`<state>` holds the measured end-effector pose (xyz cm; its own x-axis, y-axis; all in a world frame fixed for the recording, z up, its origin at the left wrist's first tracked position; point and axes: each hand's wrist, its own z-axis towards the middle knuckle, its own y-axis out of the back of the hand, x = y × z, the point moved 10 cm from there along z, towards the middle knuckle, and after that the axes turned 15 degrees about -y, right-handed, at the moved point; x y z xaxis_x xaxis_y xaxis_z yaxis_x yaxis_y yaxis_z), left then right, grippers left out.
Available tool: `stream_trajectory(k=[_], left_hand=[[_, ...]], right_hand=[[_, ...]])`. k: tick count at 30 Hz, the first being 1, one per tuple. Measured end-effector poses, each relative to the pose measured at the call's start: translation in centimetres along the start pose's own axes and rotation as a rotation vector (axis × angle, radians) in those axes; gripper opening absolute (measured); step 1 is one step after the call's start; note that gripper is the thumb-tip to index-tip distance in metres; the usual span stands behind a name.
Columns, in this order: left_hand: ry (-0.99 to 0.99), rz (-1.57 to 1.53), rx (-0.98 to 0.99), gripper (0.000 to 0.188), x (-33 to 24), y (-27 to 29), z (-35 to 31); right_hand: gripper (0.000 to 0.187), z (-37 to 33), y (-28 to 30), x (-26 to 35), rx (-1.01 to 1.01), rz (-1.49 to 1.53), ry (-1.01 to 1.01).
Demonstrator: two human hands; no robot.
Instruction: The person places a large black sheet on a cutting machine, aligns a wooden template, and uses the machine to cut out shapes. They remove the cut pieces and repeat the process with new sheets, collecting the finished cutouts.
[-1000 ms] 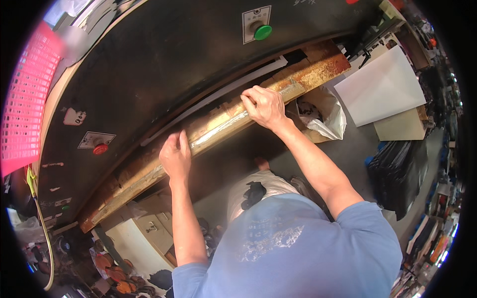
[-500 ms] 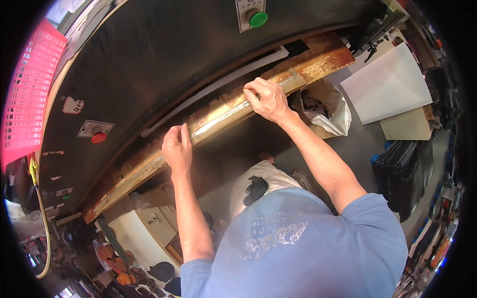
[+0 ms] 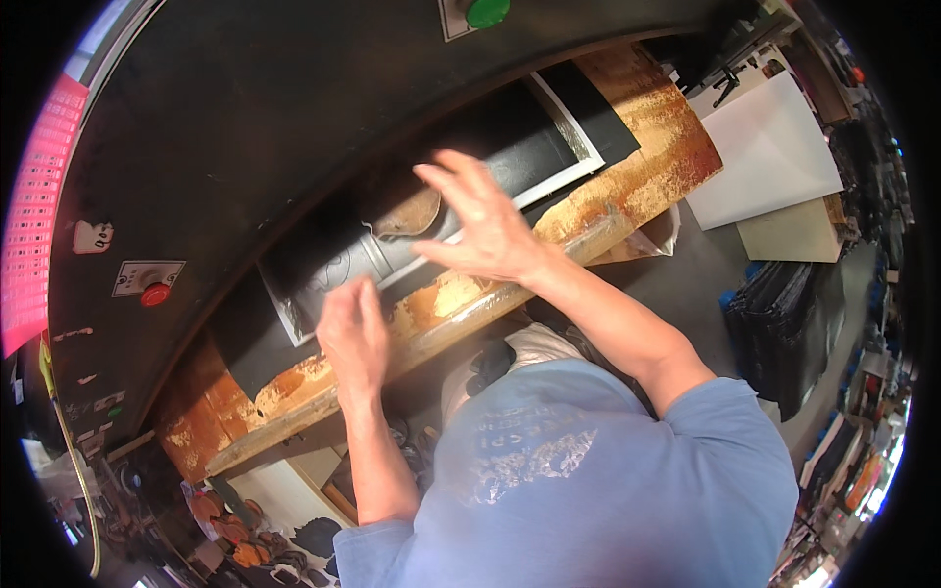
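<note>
A worn wooden board [image 3: 652, 118] sticks out from under the dark machine body. On it lies a black sheet [image 3: 613, 137] with a silver-white rectangular frame [image 3: 564, 176] on top. Inside the frame shows a brown rounded piece, perhaps leather [image 3: 410, 214], with dark surface around it. Over the frame's near side hovers my right hand [image 3: 485, 220], fingers spread and holding nothing. My left hand [image 3: 353, 328] is above the board's front edge, near the frame's left corner; its fingers look bent but are smeared by motion.
A green button [image 3: 487, 12] and a red button [image 3: 155, 293] sit on the dark machine front. To the right are a white sheet [image 3: 765, 152] and a stack of black sheets [image 3: 789, 323]. A pink basket [image 3: 39, 206] stands at far left.
The board has come out toward me, baring the black sheet, frame and brown piece. My right hand has left the board's front edge, moved left and spread its fingers.
</note>
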<state>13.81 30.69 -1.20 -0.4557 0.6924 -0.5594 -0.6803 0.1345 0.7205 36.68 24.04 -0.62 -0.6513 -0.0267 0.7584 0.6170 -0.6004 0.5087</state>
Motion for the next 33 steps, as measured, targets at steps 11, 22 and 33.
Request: stream_trajectory(k=[11,22,33], left_hand=[[-0.228,0.300,0.001,0.041,3.0,-2.0,0.3],[-0.204,0.282,0.028,0.040,3.5,-1.9,2.5],[-0.231,0.150,-0.069,0.031,2.4,-0.3,1.2]], right_hand=[[0.081,-0.6,-2.2,-1.5,0.272,0.271,-0.247],[0.082,0.2,0.3,-6.3,0.148,-0.041,-0.171],[0.087,0.5,0.7,-5.8,0.205,-0.036,-0.097]])
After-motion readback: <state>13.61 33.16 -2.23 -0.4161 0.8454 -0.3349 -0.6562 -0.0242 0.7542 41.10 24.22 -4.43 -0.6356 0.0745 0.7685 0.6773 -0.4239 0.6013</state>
